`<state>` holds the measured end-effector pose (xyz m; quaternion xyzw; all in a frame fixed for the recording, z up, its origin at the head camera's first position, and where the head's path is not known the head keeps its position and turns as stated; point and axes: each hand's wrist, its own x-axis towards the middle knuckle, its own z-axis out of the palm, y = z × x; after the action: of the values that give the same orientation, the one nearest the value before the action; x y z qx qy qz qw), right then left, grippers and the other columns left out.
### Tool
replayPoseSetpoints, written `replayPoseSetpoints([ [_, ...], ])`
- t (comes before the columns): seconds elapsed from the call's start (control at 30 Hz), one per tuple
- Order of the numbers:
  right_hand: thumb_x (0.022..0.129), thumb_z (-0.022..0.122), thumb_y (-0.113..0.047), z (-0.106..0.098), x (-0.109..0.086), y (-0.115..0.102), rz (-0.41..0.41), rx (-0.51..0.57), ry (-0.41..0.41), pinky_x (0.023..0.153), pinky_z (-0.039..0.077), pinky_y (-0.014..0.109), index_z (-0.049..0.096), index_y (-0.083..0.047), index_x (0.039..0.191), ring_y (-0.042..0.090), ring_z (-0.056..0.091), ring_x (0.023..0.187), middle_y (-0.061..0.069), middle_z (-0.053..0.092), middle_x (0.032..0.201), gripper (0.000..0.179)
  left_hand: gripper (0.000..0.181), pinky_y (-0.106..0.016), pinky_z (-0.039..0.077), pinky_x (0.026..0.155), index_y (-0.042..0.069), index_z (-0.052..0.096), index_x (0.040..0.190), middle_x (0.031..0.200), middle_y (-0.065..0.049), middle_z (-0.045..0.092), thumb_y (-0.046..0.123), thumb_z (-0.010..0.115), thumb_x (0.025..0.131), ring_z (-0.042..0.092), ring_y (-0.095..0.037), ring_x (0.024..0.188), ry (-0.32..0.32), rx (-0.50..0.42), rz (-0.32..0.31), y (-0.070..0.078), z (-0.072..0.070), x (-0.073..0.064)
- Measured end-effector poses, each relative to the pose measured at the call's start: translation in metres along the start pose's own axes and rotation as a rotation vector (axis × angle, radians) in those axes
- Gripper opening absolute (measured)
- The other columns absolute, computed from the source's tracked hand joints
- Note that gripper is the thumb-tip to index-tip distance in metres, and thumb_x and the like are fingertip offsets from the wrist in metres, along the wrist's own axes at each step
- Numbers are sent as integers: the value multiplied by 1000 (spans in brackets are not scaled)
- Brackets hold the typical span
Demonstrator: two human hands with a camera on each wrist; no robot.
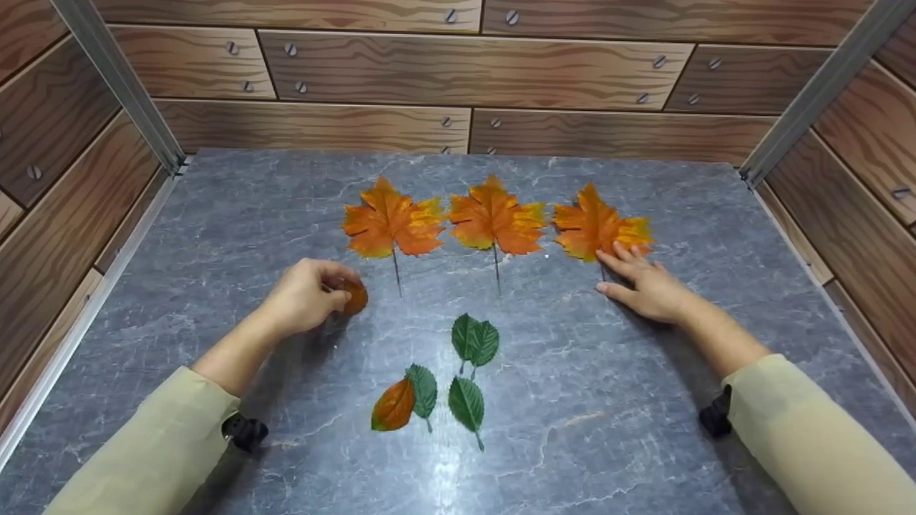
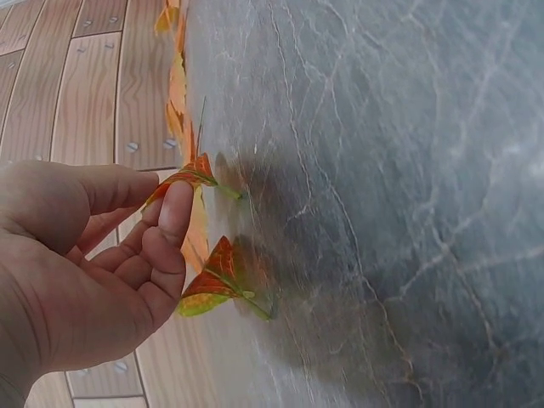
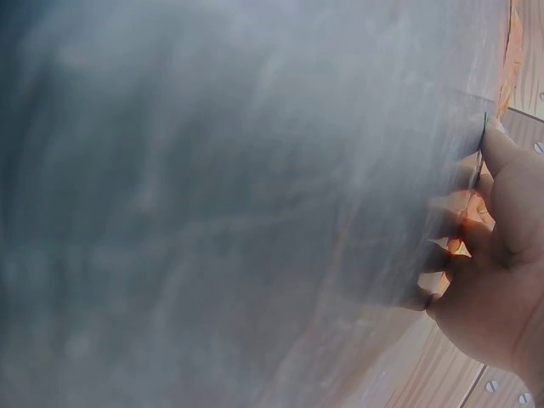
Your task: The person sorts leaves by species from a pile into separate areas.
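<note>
Between thumb and fingers, my left hand (image 1: 304,297) pinches a small orange-brown leaf (image 1: 356,297) just above the tabletop, left of the maple leaves. The left wrist view shows this pinched leaf (image 2: 199,172) with its green stem, and a second orange-green leaf (image 2: 223,276) beside the curled lower fingers; whether they hold it I cannot tell. My right hand (image 1: 647,286) rests with spread fingers on the lower edge of the right maple leaf (image 1: 590,220). To its left lie the middle maple leaf (image 1: 494,218) and the left maple leaf (image 1: 390,222), stems toward me.
Nearer me on the grey marbled table (image 1: 608,443) lie an orange-green leaf (image 1: 393,406), a green leaf (image 1: 424,392) touching it, a single green leaf (image 1: 466,404) and a green leaf pair (image 1: 475,339). Wood-patterned walls (image 1: 458,71) enclose the back and sides.
</note>
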<state>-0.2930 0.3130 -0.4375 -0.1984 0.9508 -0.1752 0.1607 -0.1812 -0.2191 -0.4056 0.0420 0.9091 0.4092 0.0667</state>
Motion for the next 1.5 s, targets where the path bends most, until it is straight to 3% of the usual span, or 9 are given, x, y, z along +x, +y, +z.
replayPoseSetpoints([
  [0.27, 110, 50, -55, 1, 0, 0, -6, 0, 4, 121, -1, 74, 25, -11, 170, 50, -5, 158, 26, 3, 174, 78, 29, -32, 55, 70, 0, 76, 128, 112, -17, 75, 0, 68, 100, 71, -23, 87, 5, 12, -12, 0, 1, 0],
  [0.5, 110, 50, -55, -1, -1, 0, -9, 11, 2, 121, -1, 74, 25, -12, 170, 50, -5, 159, 26, 3, 174, 78, 29, -31, 53, 63, 1, 75, 129, 107, -16, 74, 0, 67, 101, 72, -28, 85, -18, -9, -27, 0, 0, -1],
  [0.7, 110, 50, -55, -1, -1, 0, -6, 10, -2, 121, 0, 74, 25, -12, 170, 50, -6, 159, 25, 3, 174, 78, 29, -31, 53, 66, 1, 75, 129, 108, -16, 74, 0, 67, 101, 70, -23, 84, -12, 8, -30, 0, 0, 0],
  [1.3, 110, 51, -53, 0, -1, 1, -12, 18, -1, 121, -1, 74, 25, -10, 170, 50, -7, 158, 27, 2, 174, 77, 34, -32, 54, 70, 2, 72, 135, 122, -20, 74, 4, 67, 102, 73, -27, 92, -39, -1, -43, 1, -3, -3],
  [1.5, 110, 50, -54, 1, 0, 2, -9, 5, 6, 122, -1, 73, 25, -11, 170, 50, -6, 159, 26, 3, 174, 78, 36, -34, 55, 76, 1, 72, 134, 124, -23, 74, 4, 69, 98, 75, -30, 102, -6, 13, -6, 0, -10, -8],
])
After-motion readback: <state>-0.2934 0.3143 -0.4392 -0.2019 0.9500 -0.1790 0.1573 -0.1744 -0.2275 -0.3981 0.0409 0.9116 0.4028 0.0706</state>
